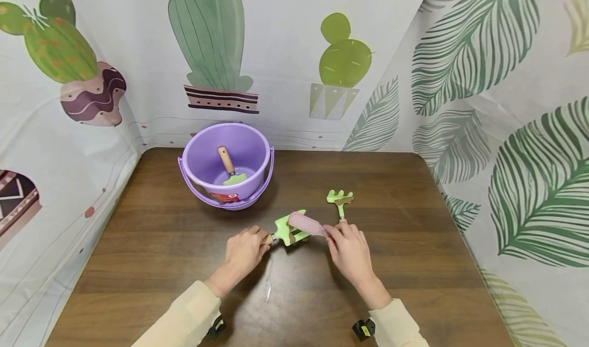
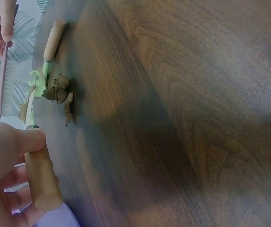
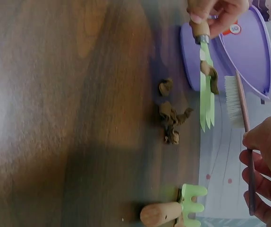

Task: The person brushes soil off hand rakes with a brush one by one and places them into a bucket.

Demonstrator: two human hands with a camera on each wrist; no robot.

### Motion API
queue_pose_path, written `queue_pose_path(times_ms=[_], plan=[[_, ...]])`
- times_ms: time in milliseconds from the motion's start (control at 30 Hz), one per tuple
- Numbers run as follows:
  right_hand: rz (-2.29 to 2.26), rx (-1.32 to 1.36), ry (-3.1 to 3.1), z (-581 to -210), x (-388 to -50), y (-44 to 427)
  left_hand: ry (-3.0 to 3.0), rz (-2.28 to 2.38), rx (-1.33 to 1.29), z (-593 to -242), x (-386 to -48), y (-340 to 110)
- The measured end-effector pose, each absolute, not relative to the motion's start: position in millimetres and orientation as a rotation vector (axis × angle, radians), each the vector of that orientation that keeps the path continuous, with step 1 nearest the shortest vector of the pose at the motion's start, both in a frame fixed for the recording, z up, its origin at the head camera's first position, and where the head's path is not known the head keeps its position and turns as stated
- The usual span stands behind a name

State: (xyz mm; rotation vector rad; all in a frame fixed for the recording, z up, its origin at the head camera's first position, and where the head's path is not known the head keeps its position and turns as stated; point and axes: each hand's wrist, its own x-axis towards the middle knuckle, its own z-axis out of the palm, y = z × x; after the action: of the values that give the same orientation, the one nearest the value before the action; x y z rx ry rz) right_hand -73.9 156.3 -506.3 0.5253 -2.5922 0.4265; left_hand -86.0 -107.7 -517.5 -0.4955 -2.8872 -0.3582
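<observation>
My left hand point(image 1: 244, 252) grips the wooden handle point(image 2: 42, 179) of a small green garden fork point(image 1: 284, 230), held above the table. Brown clay-like dirt point(image 3: 211, 78) clings to its pronged head. Between thumb and fingers my right hand point(image 1: 352, 255) holds a pink brush point(image 1: 307, 224) by its thin handle. Its white bristles point(image 3: 232, 99) face the fork's head, a small gap apart in the right wrist view. Brown clumps point(image 3: 169, 113) lie on the table beneath. Close to my right hand lies a small green rake point(image 1: 341, 204) with brown dirt on it; my hand hides its handle in the head view.
A purple bucket point(image 1: 227, 132) stands at the back left of the wooden table point(image 1: 391, 183). Inside it leans a green tool with a wooden handle point(image 1: 225, 159). A small clear strip point(image 1: 268, 288) lies near the front. Patterned cloth point(image 1: 285, 55) hangs behind the table.
</observation>
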Motion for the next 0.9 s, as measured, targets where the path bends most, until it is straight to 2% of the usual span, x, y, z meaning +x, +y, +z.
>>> queue_pose_path(times_ms=[400,900], plan=[[0.396,0.688,-2.583,-509,-72,140,-2.878,-0.362,-0.494,-516,-87,-104],[0.374,0.619,-2.620,-513,-71,155,-2.828,-0.372,-0.493,-517,-85,-114]])
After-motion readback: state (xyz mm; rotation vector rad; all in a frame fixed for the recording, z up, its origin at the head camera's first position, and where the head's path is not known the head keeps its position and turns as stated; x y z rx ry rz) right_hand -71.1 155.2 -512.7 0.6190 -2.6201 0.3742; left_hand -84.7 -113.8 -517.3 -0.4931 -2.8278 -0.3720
